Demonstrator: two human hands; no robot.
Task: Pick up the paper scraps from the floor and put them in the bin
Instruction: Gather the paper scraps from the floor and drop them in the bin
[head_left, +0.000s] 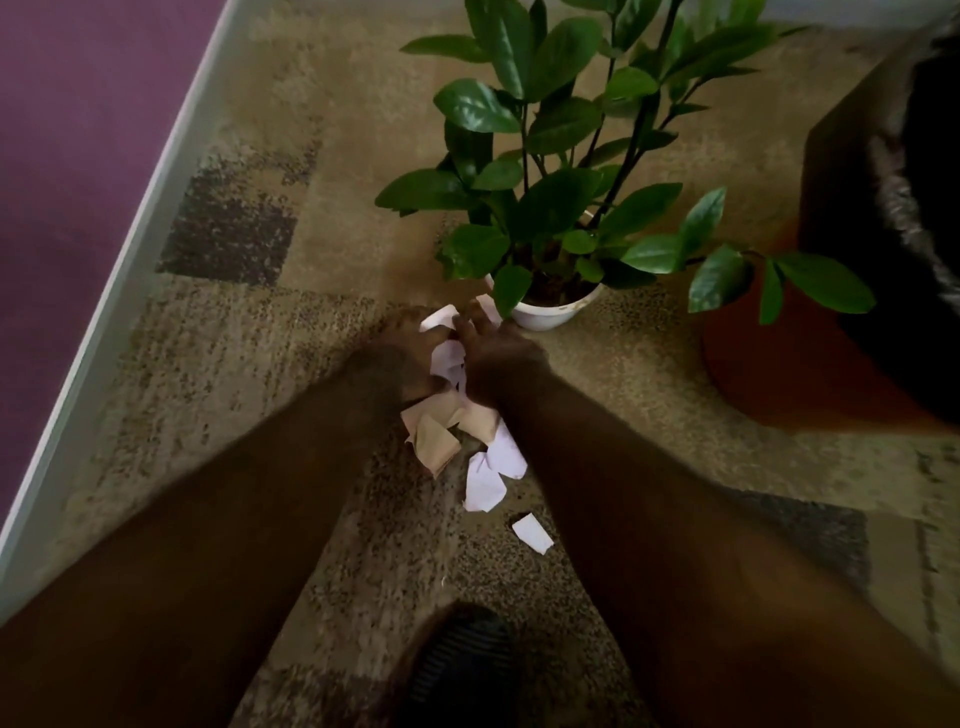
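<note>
Several paper scraps lie in a heap on the patterned carpet, white pieces (488, 475) and tan pieces (436, 436). One small white scrap (532, 532) rests apart, nearer to me. My left hand (400, 358) and my right hand (501, 358) are pressed together over the far end of the heap, cupping white scraps (448, 356) between them. How firmly the fingers close is blurred. No bin is in view.
A leafy plant in a white pot (545, 312) stands just beyond my hands. A brown round object (769, 364) and a dark piece of furniture (857, 182) are at the right. A white skirting board (156, 208) and purple wall run along the left. My dark slipper (462, 660) is below.
</note>
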